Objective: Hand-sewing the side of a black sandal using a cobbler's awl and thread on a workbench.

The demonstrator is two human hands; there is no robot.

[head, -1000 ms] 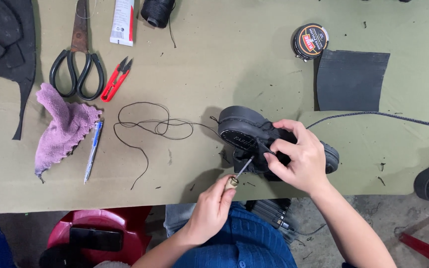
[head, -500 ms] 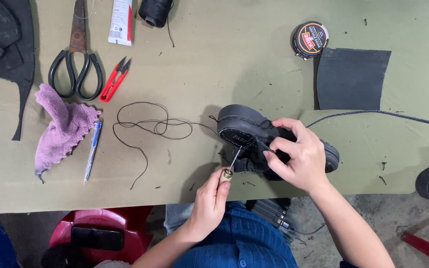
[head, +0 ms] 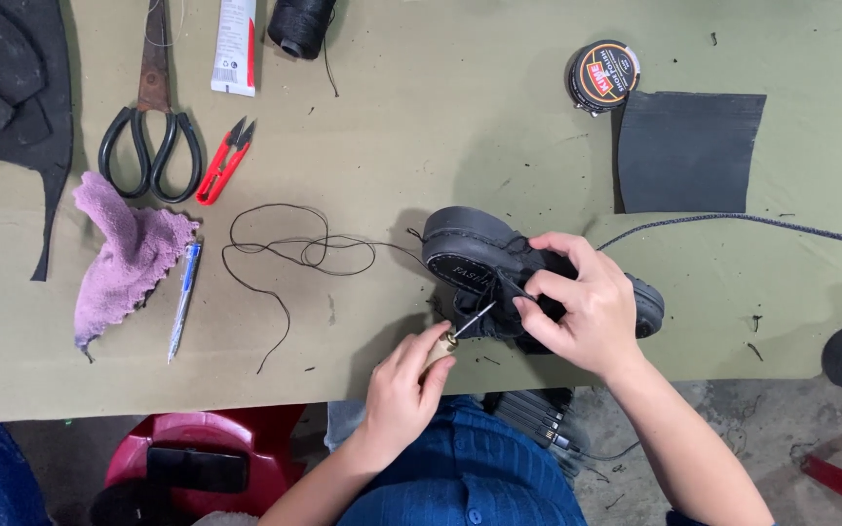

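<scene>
Right hand: the right hand (head: 582,307) is clamped over the black shoe (head: 499,268), fingers pressing its upper part near the sole edge.
Left hand: the left hand (head: 403,390) is closed around the wooden handle of a sewing awl (head: 460,329); its metal tip points into the shoe.
Shoe place: it lies on its side on the green tabletop (head: 460,127), near the front edge, just before the person's body.
Change: half a second ago the awl stood steeper and closer to the sole; now it leans lower, with the left hand drawn a little back (I judge one stitch is in work, not finished).
Thread: a black thread (head: 285,248) runs in loops from the shoe to the left.
Nearby: scissors (head: 153,127), red snips (head: 223,163), purple cloth (head: 129,253), pen (head: 184,302), polish tin (head: 603,76).
</scene>
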